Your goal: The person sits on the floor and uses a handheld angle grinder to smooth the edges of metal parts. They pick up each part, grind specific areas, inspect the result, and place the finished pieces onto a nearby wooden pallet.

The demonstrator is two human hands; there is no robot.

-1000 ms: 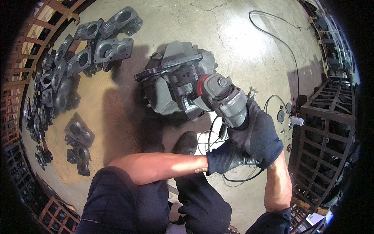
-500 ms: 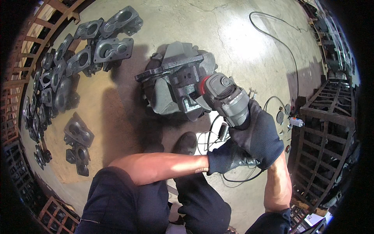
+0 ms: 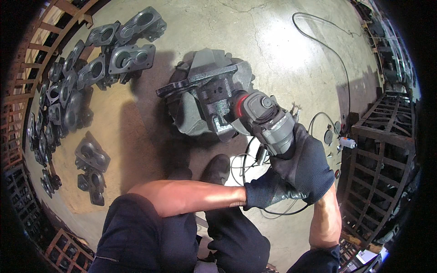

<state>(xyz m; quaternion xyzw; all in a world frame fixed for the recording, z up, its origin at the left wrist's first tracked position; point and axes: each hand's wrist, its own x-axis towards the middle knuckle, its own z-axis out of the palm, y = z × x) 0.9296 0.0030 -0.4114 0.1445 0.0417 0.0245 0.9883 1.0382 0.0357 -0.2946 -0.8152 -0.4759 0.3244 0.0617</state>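
Observation:
A grey angle grinder [image 3: 266,119] with a red-rimmed disc presses against a large grey metal casting [image 3: 207,93] that stands on the concrete floor. My right hand [image 3: 307,164], in a dark glove, grips the grinder's body from above. My left hand [image 3: 261,193], also gloved, holds the grinder's rear end just below the right hand. My bare left forearm [image 3: 186,196] crosses in front of my dark trousers. My black shoe [image 3: 216,168] stands right next to the casting.
Several grey flanged castings [image 3: 114,45] lie in a heap at the upper left and along the left rim. A black cable [image 3: 332,50] runs across the floor at the upper right. Rusty metal racks [image 3: 382,150] stand at right. Small discs [image 3: 328,135] and a spray can [image 3: 348,143] lie nearby.
The grinder has shifted slightly up and left against the casting, my hands moving with it. The casting has not moved.

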